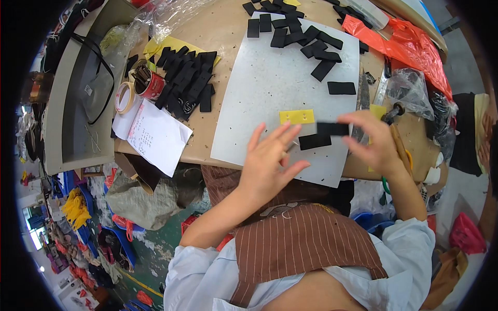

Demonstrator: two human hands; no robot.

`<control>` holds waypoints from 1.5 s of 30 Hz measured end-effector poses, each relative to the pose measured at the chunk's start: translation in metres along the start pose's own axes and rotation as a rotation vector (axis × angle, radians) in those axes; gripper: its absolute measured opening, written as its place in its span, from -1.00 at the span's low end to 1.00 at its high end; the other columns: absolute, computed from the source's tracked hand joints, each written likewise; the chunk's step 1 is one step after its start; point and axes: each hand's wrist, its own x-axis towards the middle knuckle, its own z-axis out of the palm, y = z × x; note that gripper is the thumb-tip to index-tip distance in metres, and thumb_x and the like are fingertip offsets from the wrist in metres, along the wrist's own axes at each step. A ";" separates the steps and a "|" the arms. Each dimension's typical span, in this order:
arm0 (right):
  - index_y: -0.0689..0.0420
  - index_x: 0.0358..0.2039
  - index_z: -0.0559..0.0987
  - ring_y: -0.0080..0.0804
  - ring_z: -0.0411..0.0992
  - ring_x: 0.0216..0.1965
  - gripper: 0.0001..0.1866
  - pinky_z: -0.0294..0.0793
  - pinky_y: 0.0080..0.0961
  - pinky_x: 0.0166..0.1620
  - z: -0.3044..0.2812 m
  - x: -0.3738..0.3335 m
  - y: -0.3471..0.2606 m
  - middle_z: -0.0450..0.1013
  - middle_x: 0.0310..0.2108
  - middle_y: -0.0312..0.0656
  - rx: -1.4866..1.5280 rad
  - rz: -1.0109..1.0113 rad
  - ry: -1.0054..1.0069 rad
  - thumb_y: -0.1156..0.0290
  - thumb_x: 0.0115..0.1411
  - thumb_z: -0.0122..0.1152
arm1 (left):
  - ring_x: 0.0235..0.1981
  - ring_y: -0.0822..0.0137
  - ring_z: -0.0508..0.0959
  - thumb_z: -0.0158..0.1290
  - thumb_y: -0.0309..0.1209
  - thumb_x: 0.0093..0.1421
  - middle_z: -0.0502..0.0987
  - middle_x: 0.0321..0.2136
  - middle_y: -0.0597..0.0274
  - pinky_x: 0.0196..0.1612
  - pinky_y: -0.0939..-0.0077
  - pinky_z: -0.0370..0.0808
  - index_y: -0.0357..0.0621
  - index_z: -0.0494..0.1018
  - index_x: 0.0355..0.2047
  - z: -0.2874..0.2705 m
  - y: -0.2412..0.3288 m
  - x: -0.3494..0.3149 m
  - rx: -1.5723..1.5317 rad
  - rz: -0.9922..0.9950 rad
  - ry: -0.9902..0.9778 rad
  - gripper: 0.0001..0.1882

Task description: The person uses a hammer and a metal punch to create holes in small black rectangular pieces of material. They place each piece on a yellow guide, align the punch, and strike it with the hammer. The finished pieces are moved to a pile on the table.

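Black strip [332, 128] between my right finger and thumb, beside the yellow plate [296, 116]

Blurred, the strip has its right end between index fingertip and thumb of my right hand [374, 142], drawn narrow on it; its left end points toward the yellow plate, just right of it and a little nearer me. A second strip [314, 142] lies just on my side of the plate, close to the held one; whether they touch I cannot tell. My left hand [270, 160] is on the near side of the plate, fingers spread wide, two fingertips right by its edge. Under these lies the white board [249, 93]. Beyond the plate, to the right, sits a lone strip [342, 88], and farther off a scatter of black pieces [311, 44]. Well left of the plate are a black heap [184, 78], a red tin [153, 87], a tape roll [121, 106] and white paper [161, 137].
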 end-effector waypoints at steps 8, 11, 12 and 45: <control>0.09 -0.01 0.53 -0.15 0.46 -0.11 -0.52 0.40 -0.26 -0.01 0.020 0.007 -0.003 0.52 -0.15 -0.19 -0.046 -0.151 -0.139 0.54 -0.02 0.32 | -0.30 0.38 0.56 0.39 -0.31 -0.05 0.63 -0.15 0.31 0.14 0.21 0.12 -0.04 0.15 -0.46 0.004 -0.005 0.000 -0.021 -0.073 -0.009 -0.48; 0.09 0.01 0.51 -0.15 0.46 -0.11 -0.50 0.39 -0.26 -0.01 0.022 0.006 -0.002 0.52 -0.15 -0.20 -0.047 -0.133 -0.160 0.54 -0.02 0.32 | -0.36 0.40 0.58 0.38 -0.34 -0.04 0.64 -0.25 0.36 0.12 0.19 0.11 -0.06 0.18 -0.44 0.011 -0.006 0.002 0.005 -0.081 -0.038 -0.51; 0.08 0.01 0.51 -0.15 0.46 -0.12 -0.49 0.39 -0.26 -0.01 0.023 0.005 -0.001 0.51 -0.15 -0.21 -0.044 -0.126 -0.165 0.54 -0.02 0.32 | -0.38 0.41 0.58 0.38 -0.36 -0.04 0.64 -0.28 0.38 0.12 0.19 0.11 -0.07 0.19 -0.44 0.012 -0.007 0.004 0.013 -0.093 -0.054 -0.52; 0.10 -0.35 0.57 -0.19 0.41 -0.11 -0.78 0.37 -0.30 -0.04 0.003 0.023 0.005 0.51 -0.25 -0.24 -0.075 -0.145 -0.302 0.39 -0.03 0.38 | -0.33 0.42 0.55 0.33 -0.44 0.02 0.62 -0.26 0.34 0.13 0.15 0.09 -0.09 0.24 -0.40 0.023 -0.003 0.003 -0.035 -0.216 -0.036 -0.60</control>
